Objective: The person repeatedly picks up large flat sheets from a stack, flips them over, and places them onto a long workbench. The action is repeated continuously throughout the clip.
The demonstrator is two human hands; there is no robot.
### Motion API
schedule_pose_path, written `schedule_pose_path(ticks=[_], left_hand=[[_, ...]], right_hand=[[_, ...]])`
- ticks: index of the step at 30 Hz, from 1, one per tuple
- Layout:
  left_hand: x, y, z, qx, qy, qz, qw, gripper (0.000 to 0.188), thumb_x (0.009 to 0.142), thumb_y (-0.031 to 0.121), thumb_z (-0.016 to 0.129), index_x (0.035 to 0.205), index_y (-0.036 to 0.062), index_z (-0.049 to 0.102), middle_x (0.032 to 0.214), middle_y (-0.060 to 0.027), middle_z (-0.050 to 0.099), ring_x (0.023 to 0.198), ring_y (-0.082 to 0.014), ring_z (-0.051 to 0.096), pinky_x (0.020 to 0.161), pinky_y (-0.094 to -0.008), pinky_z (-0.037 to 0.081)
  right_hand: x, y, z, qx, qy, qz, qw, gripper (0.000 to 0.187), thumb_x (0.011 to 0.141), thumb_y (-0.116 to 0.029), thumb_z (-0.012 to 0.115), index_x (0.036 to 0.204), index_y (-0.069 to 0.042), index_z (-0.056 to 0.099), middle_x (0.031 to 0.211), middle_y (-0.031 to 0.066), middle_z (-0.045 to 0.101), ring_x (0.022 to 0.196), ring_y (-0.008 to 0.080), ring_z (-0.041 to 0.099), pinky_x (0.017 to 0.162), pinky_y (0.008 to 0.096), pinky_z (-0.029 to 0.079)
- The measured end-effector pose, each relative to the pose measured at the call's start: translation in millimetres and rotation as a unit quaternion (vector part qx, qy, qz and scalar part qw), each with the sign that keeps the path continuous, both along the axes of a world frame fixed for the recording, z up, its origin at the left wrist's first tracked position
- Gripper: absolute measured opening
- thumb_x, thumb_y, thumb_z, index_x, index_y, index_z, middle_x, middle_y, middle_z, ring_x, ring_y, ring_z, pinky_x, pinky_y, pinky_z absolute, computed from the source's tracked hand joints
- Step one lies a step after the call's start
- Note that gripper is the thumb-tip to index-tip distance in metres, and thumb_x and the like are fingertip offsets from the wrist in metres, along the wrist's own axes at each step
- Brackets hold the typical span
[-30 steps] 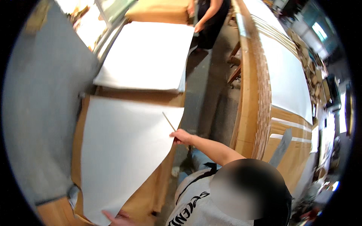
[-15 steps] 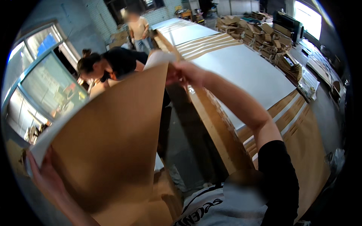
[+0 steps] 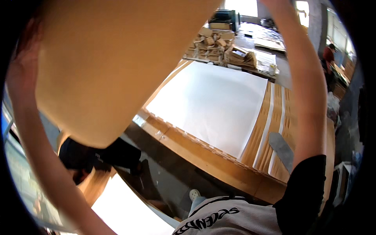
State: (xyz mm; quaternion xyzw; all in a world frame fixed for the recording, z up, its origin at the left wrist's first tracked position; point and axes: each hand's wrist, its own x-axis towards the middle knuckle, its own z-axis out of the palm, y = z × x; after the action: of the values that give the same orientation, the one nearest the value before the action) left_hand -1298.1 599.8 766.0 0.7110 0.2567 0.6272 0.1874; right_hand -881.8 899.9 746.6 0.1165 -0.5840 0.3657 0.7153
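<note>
A large brown paper sheet is lifted in front of me, bowed, its lower corner hanging over the gap between two work surfaces. My left hand grips the sheet's left edge, its fingers dim near the picture's rim. My right forearm reaches up past the top edge, so the hand itself is cut off. Below and to the right of the raised sheet lies a white sheet on a long table. Beside it, brown sheets overlap in staggered strips with white bands between them.
A grey flat blade-shaped piece rests on the brown strips. Another white sheet lies at lower left, near a co-worker's dark clothing. Piled cardboard stands beyond the table. Another person is far right.
The brown sheet has swung upward, with both arms raised. My right hand has left the picture at the top. The view has turned right, and the co-worker is now mostly behind the sheet.
</note>
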Motion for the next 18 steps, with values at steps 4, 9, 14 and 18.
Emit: schedule_pose_path(ticks=[4,9,14,18], left_hand=[[-16,93,-50,0.008,0.014,-0.208,0.978,0.033,0.09,0.029,0.036,0.109,0.0055,0.048,0.111,-0.0139,0.052,0.115,-0.0266,0.041,0.098,-0.046,0.028],[-6,197,-169,-0.1,-0.214,-0.125,0.964,0.037,0.087,0.036,0.043,0.111,0.0076,0.044,0.11,-0.0057,0.05,0.111,-0.0171,0.04,0.096,-0.0371,0.027],[-55,279,-314,-0.349,-0.28,-0.112,0.887,0.05,0.086,0.036,0.045,0.122,0.0037,0.037,0.122,-0.0061,0.043,0.115,-0.0209,0.037,0.1,-0.0355,0.021],[-71,329,-435,-0.468,-0.291,-0.128,0.825,0.049,0.085,0.033,0.046,0.121,0.0019,0.037,0.119,-0.0072,0.045,0.11,-0.0188,0.041,0.094,-0.0358,0.029]], right_hand=[[23,-28,-77,0.077,-0.102,-0.642,0.756,0.035,0.082,-0.025,0.052,0.107,-0.001,0.047,0.097,0.0114,0.052,0.084,0.0208,0.051,0.068,0.0284,0.039],[104,-102,-198,0.102,-0.233,-0.887,0.384,0.047,0.079,-0.019,0.057,0.118,0.002,0.04,0.115,0.0175,0.047,0.104,0.0289,0.047,0.088,0.0349,0.039],[1,-125,-325,-0.481,0.131,-0.305,0.811,0.042,0.081,-0.032,0.056,0.11,-0.005,0.044,0.097,0.0071,0.048,0.089,0.016,0.046,0.073,0.0264,0.039],[-58,-127,-418,-0.598,0.051,-0.355,0.717,0.032,0.082,-0.04,0.053,0.086,-0.009,0.048,0.055,-0.0023,0.045,0.04,0.008,0.042,0.032,0.017,0.032]])
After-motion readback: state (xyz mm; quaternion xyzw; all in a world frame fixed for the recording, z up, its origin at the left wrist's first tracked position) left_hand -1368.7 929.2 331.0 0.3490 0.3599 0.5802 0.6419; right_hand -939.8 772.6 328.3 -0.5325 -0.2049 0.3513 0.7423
